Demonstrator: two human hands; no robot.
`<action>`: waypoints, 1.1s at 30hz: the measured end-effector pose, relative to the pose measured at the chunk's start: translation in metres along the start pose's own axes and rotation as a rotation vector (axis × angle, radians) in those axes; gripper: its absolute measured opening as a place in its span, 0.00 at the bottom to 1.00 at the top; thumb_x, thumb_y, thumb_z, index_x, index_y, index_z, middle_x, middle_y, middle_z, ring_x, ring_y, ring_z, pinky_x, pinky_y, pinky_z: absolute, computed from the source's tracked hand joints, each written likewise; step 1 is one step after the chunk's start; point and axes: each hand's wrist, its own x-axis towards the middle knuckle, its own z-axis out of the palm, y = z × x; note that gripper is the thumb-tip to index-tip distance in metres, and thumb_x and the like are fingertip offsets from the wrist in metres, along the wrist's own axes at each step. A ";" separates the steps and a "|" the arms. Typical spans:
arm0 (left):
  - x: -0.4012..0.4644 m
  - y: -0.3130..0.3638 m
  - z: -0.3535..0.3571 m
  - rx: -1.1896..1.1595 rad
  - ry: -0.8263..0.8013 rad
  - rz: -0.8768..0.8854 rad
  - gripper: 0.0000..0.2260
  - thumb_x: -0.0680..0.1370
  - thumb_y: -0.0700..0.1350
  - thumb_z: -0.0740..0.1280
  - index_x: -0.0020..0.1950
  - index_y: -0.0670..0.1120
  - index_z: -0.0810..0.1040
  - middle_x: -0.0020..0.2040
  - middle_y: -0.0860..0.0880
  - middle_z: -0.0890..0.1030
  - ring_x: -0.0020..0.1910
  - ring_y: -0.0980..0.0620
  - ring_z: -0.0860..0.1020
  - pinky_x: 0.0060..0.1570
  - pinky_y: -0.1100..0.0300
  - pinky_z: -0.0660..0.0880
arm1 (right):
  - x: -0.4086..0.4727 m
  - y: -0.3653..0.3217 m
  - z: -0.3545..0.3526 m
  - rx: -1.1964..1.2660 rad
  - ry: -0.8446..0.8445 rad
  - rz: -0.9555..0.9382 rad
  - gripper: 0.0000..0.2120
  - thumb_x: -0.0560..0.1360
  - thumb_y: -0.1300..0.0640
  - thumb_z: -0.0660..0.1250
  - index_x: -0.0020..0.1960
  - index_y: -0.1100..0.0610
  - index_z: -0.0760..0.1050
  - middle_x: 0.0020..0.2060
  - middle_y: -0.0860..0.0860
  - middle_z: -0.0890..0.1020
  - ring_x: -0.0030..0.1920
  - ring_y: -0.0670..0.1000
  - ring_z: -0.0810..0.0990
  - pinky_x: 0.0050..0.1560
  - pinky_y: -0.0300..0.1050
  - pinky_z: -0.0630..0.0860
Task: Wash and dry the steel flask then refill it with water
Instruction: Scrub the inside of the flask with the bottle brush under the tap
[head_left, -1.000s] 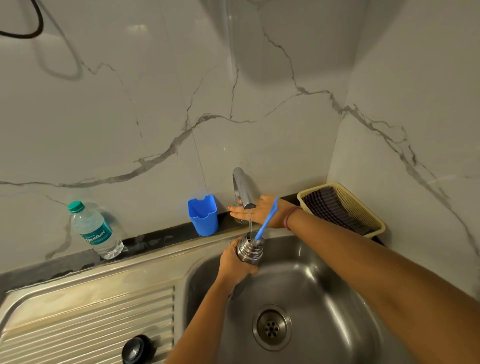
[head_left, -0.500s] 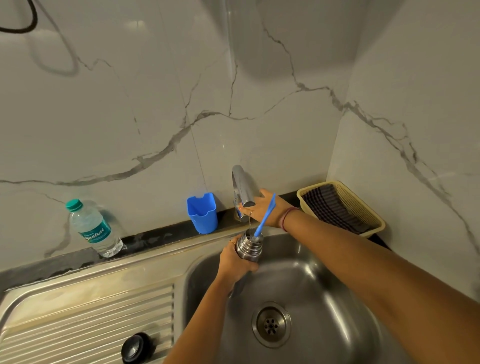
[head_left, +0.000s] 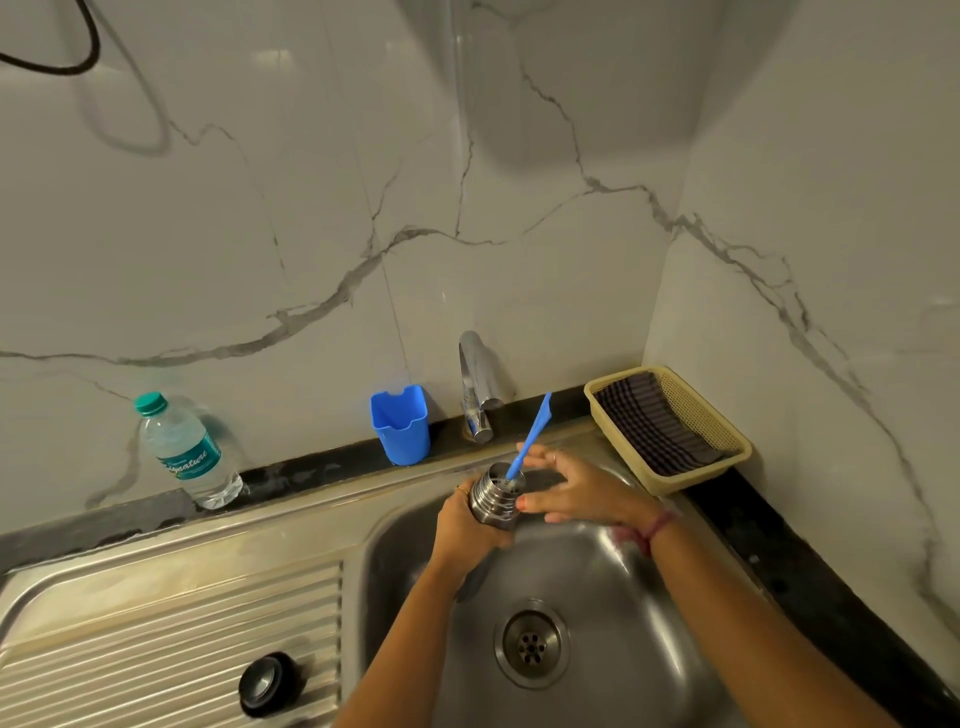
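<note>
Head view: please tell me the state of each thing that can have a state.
Steel flask: open, upright, held over the steel sink.
Blue brush: standing in the flask mouth.
Chrome tap: no water seen.
Black flask lid: off, on the drainboard.
Clear plastic water bottle: capped.
Left hand: gripping the flask.
Right hand: open, beside the flask.

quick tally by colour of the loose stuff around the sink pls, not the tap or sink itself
Blue: 2 – cup, brush handle
Steel: 1 – flask
Black: 1 – lid
Clear with green cap: 1 – water bottle
Yellow: 1 – basket
Dark checked: 1 – cloth
Total: 7
</note>
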 end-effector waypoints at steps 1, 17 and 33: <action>-0.004 0.001 0.002 -0.003 0.001 0.003 0.33 0.62 0.32 0.79 0.63 0.51 0.73 0.52 0.55 0.81 0.50 0.57 0.80 0.39 0.73 0.74 | -0.009 0.003 0.009 0.006 0.053 -0.006 0.40 0.65 0.45 0.78 0.72 0.47 0.63 0.65 0.42 0.71 0.62 0.49 0.76 0.58 0.49 0.79; -0.059 0.015 0.030 0.008 -0.118 0.120 0.42 0.63 0.31 0.78 0.74 0.47 0.67 0.58 0.53 0.79 0.49 0.64 0.78 0.43 0.78 0.72 | -0.059 0.013 0.054 -0.110 0.602 -0.134 0.20 0.63 0.44 0.78 0.46 0.55 0.79 0.37 0.46 0.83 0.39 0.43 0.82 0.41 0.38 0.80; -0.126 -0.017 0.043 -1.402 -0.037 -0.516 0.46 0.73 0.68 0.66 0.81 0.47 0.49 0.61 0.27 0.70 0.61 0.32 0.77 0.64 0.39 0.74 | -0.081 -0.003 0.070 0.116 0.799 -0.134 0.29 0.55 0.30 0.75 0.39 0.54 0.78 0.35 0.49 0.83 0.39 0.50 0.84 0.39 0.55 0.82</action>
